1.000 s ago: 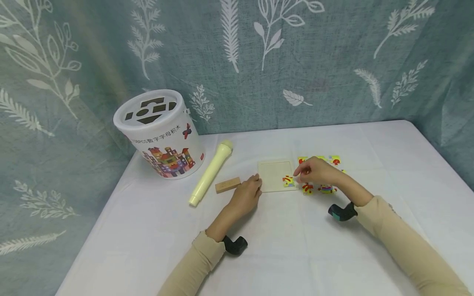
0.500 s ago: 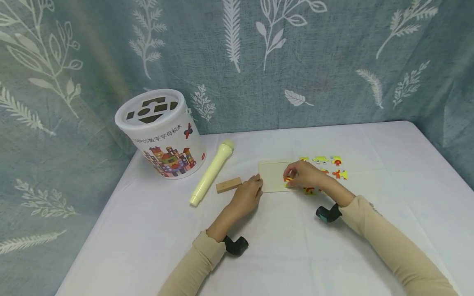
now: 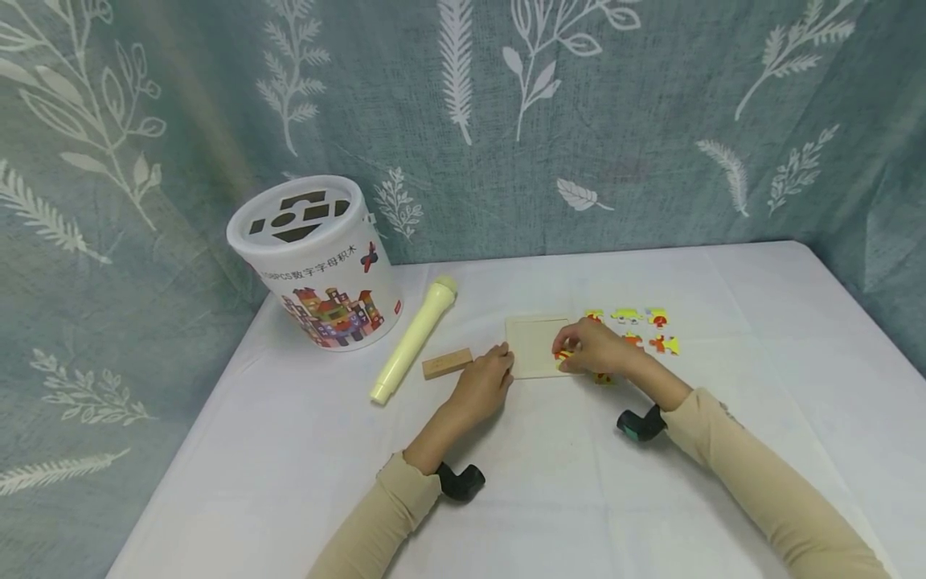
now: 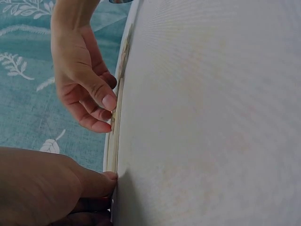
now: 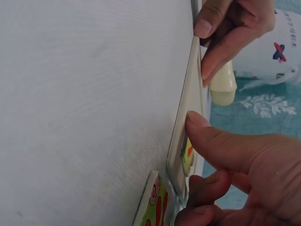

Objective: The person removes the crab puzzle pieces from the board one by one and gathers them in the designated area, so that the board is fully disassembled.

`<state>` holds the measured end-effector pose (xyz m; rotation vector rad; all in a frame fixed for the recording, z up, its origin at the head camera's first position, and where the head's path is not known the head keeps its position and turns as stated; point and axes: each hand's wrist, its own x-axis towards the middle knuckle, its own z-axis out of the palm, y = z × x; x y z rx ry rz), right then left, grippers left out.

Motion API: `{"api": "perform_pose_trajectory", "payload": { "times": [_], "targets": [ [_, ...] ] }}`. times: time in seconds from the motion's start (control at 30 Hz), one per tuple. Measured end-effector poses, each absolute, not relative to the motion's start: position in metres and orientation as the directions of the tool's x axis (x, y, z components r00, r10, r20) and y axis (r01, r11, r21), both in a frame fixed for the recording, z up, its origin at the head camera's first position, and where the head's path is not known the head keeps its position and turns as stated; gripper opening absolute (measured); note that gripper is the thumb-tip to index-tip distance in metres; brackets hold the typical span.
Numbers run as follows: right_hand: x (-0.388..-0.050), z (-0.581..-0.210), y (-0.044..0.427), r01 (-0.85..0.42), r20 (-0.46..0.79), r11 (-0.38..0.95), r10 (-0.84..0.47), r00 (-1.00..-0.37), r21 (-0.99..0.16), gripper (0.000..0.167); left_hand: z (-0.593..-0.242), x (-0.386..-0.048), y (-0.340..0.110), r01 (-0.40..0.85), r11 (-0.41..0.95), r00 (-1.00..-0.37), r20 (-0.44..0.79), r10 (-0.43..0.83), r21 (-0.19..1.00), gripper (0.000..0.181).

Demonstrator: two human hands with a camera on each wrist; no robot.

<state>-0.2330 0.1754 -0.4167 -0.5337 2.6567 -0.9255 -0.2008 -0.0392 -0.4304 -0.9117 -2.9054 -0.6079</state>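
A pale wooden puzzle tray (image 3: 531, 344) lies flat on the white table. My left hand (image 3: 483, 382) grips its left edge, with thumb and fingers at the rim in the left wrist view. Over the tray's right side, my right hand (image 3: 597, 351) pinches a yellow and red puzzle piece (image 3: 562, 355) at the lower right corner. Seen from the right wrist, that piece (image 5: 188, 157) sits inside the tray's rim, partly hidden by the thumb. Several loose puzzle pieces (image 3: 664, 344) lie to the right of the tray, some behind my right hand.
A wooden block (image 3: 446, 363) lies just left of my left hand. Beyond it is a pale yellow microphone-shaped stick (image 3: 412, 342). A white block bucket (image 3: 318, 265) with a shape-hole lid stands at the back left. A green leaf-patterned curtain (image 3: 477, 161) hangs behind the table.
My right hand has moved left from beside the tray to the piece in its lower right corner, taking hold there. My left hand has stayed on the left edge.
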Motion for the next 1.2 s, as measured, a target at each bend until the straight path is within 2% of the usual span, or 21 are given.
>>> {"api": "perform_pose_trajectory", "payload": {
  "times": [0.3, 0.57, 0.7, 0.83, 1.03, 1.2],
  "targets": [
    [-0.232, -0.419, 0.179, -0.329, -0.035, 0.693, -0.455, -0.890, -0.642, 0.012, -0.431, -0.201, -0.040, 0.563, 0.747, -0.823, 0.154, 0.547, 0.355, 0.008],
    [-0.233, -0.422, 0.187, -0.293, 0.010, 0.645, -0.405, -0.914, -0.706, 0.019, -0.431, -0.201, -0.040, 0.559, 0.751, -0.825, 0.149, 0.545, 0.350, 0.005],
    [-0.234, -0.423, 0.192, -0.270, 0.019, 0.612, -0.384, -0.923, -0.743, 0.011, -0.431, -0.201, -0.040, 0.556, 0.752, -0.827, 0.147, 0.543, 0.352, 0.005],
    [-0.234, -0.424, 0.195, -0.243, 0.004, 0.596, -0.372, -0.928, -0.766, 0.011, -0.431, -0.200, -0.040, 0.553, 0.754, -0.829, 0.142, 0.541, 0.354, 0.006],
    [-0.233, -0.418, 0.206, -0.115, -0.063, 0.541, -0.299, -0.952, -0.833, 0.016, -0.432, -0.201, -0.040, 0.557, 0.749, -0.826, 0.149, 0.543, 0.359, 0.007],
    [-0.229, -0.403, 0.239, 0.017, -0.161, 0.562, -0.208, -0.965, -0.827, 0.031, -0.431, -0.201, -0.040, 0.556, 0.748, -0.826, 0.144, 0.545, 0.363, 0.009]
  ]
}}
